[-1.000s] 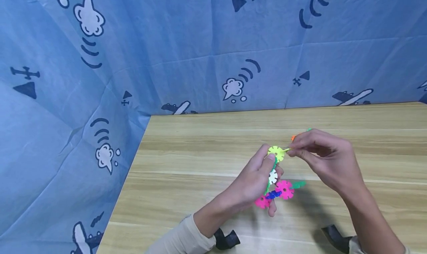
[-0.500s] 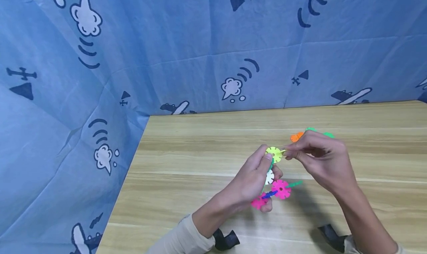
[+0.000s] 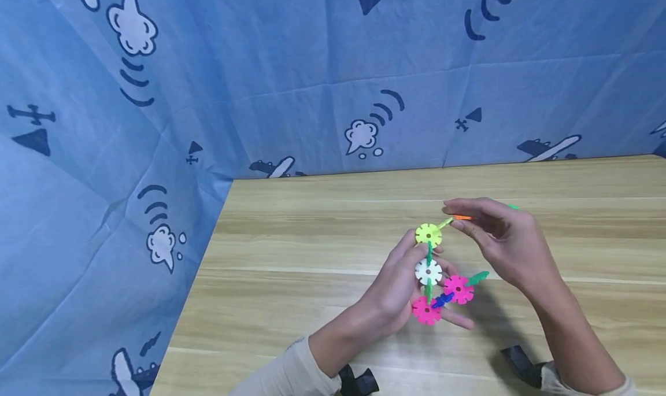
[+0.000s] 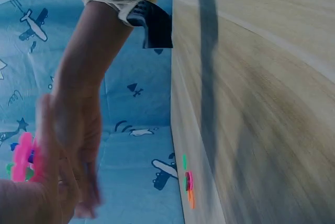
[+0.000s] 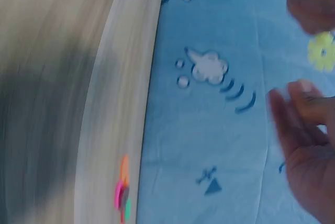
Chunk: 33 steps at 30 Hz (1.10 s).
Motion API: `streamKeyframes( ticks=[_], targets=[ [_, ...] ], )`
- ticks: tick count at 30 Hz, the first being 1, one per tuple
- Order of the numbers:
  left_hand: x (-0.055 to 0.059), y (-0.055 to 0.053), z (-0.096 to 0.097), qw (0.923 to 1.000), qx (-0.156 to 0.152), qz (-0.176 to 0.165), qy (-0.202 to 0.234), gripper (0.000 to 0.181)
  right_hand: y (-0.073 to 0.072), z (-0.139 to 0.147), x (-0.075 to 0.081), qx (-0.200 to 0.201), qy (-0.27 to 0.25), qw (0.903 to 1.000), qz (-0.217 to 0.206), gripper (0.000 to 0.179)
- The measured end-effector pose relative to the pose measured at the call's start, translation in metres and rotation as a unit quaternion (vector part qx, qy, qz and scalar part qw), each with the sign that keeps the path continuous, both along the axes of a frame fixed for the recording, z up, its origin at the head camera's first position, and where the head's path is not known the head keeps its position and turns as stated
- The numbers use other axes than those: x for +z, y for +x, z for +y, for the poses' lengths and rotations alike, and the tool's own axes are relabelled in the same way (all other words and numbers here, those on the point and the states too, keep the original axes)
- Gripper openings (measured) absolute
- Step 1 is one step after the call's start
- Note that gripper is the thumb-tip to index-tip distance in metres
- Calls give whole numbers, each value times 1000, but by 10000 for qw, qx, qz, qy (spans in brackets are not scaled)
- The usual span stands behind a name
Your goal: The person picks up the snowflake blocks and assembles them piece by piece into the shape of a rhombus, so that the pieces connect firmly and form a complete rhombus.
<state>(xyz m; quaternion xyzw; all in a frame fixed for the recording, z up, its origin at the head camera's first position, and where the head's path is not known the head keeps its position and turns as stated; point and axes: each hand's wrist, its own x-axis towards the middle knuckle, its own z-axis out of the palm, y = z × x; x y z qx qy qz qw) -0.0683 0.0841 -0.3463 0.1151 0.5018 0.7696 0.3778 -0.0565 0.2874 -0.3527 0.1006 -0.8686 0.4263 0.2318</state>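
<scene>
Wooden table backed by blue printed cloth; disc chain pinched by left hand; right hand held with fingers parted.

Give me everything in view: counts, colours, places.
Table: one, pale brown, across the head view's lower part
Linked notched discs: nine visible (two yellow, one white, two pink, three green, one blue), over the table
Loose discs: several (exact count unclear), orange, pink, green, toward the table's far edge
Cloth backdrop: sheet count unclear, blue with printed planes, behind the table
Wrist attachments: two, black, one per wrist
Sleeves: two, beige, bottom of head view
Left hand: one, holding the linked notched discs
Right hand: one, beside their yellow end
</scene>
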Motion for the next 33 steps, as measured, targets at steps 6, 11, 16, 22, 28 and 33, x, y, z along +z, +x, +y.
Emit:
streamKeyframes(
  ticks=[6, 11, 16, 22, 28, 33],
  targets=[
    [3, -1, 0, 9992, -50, -187, 343, 22, -5, 24, -14, -578, 1266, 9881, -651, 46],
    [5, -3, -1, 9977, -151, -359, 556, 15, -10, 40, -26, -443, 1765, 9665, -1809, 52],
    [5, -4, -1, 9984, -124, -333, 434, 9, -15, 52, -42, -177, 1955, 9197, -3399, 71],
    [6, -3, -2, 9995, -153, -176, 213, 15, -15, 59, -57, 37, 2079, 8897, -4064, 86],
    [8, -3, -4, 9997, -135, -124, 178, 22, -14, 59, -55, -133, 2498, 8808, -4020, 90],
    [8, -3, -3, 9996, -153, -139, 193, 18, -12, 59, -50, -391, 2680, 8844, -3801, 51]
  ],
)
